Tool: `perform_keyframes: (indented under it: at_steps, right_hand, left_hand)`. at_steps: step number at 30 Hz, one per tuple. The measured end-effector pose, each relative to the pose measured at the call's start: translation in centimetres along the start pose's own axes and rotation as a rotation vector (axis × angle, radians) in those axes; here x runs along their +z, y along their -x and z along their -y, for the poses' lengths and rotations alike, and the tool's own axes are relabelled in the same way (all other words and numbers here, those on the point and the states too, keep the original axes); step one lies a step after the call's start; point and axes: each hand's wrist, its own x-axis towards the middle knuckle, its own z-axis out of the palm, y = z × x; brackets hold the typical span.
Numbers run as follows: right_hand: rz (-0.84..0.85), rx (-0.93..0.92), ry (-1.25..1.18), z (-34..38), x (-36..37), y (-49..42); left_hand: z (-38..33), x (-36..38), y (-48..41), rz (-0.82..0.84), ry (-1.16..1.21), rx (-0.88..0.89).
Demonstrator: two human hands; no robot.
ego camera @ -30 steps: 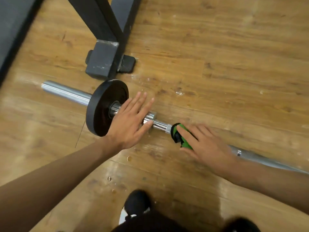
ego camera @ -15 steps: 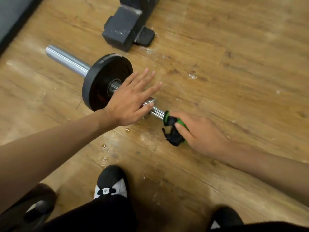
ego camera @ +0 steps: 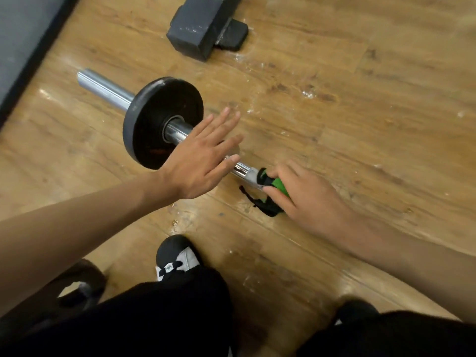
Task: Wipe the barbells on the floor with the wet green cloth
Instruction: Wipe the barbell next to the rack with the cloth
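At the far left, the bare sleeve end of the barbell (ego camera: 103,86) is lying on the wooden floor (ego camera: 334,104), its shaft running down to the right through a black weight plate (ego camera: 157,122) that is standing on edge. Just right of the plate, the left hand (ego camera: 199,161) is lying flat with fingers spread and slack, gripping nothing; it is covering the chrome collar section, but whether the palm is actually pressing the metal or hovering just above it cannot be told. Further right, the right hand (ego camera: 301,199) is closing around the wet green cloth (ego camera: 271,188), which is wrapped over the bar where the shaft narrows, a dark strap of the cloth trailing onto the floor on the near side. Beyond that hand the rest of the bar is hidden by the forearm.

The step in hand appears to be wiping along the shaft beside the collar. To do it well, the left palm should be steadying the bar so it is not rolling on the plate, while the right hand is keeping the cloth wrapped fully around the metal and sliding with even pressure, twisting to reach the underside. The trailing strap could be dragging floor grit onto the bar, so gathering it into the grip would help.
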Motion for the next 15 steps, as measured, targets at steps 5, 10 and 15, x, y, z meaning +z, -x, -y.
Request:
perform_keyframes:
  at_steps: [5,10,15]
  right_hand:
    - [0.153,0.173,0.075,0.4,-0.5,5.0]
    - [0.103,0.096,-0.017,2.2,2.8,-3.0]
    - [0.162,-0.009,-0.019,0.8,1.2,-0.4]
  left_hand:
    - [-0.3,0.8,0.1,-0.022,0.015,-0.022]
    - [-0.4,1.8,1.1,-0.104,-0.036,-0.032]
    - [-1.0,2.4,1.7,-0.13,-0.043,-0.06]
